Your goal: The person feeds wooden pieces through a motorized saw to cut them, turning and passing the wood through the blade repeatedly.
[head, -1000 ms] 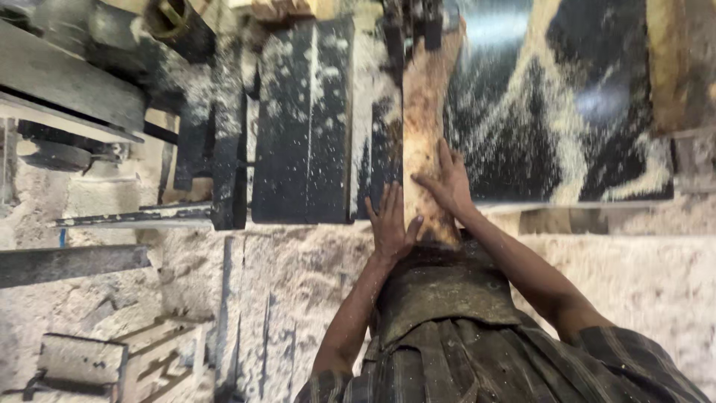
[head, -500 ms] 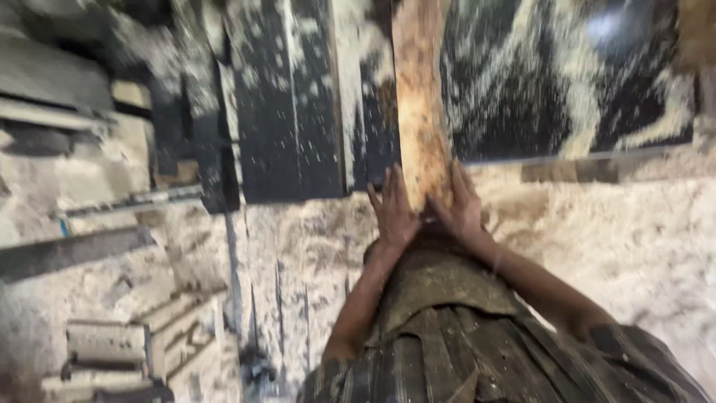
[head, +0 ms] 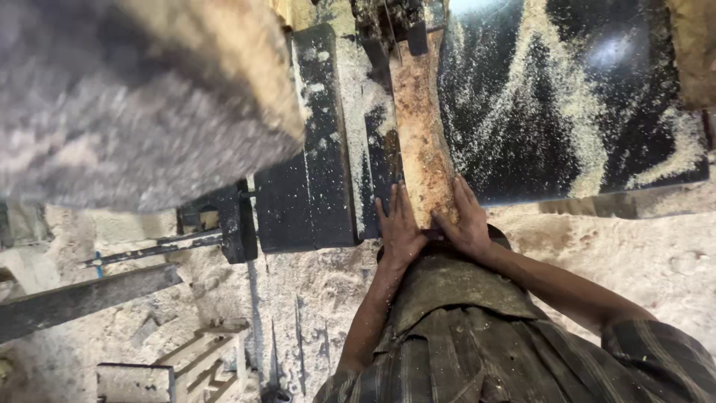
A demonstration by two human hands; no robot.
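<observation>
A: The wooden plank (head: pixel 419 127) — where does it sit from your feed?

B: I see it lying lengthwise on the dark bench (head: pixel 567 112), running away from the body toward the machine's upper housing (head: pixel 395 19). Its near end is at the bench's edge, right in front of the torso.

A: And the hands?

B: The left hand (head: pixel 397 227) lies flat with fingers stretched along the plank's left side. The right hand (head: pixel 466 220) presses its fingers on the plank's right side near the end. Both are spread flat, touching the wood rather than wrapped round it.

A: What lies about them?

B: Sawdust (head: pixel 552 97) streaks the bench top in pale drifts, and more of it covers the floor (head: pixel 298 298) below. A black metal guide block (head: pixel 309 142) sits just left of the plank. A blurred, grey and tan mass (head: pixel 127 97) fills the upper left; I cannot tell what it is. Lower left, I see a grey beam (head: pixel 82 298) and a stack of wood pieces (head: pixel 175 366).
</observation>
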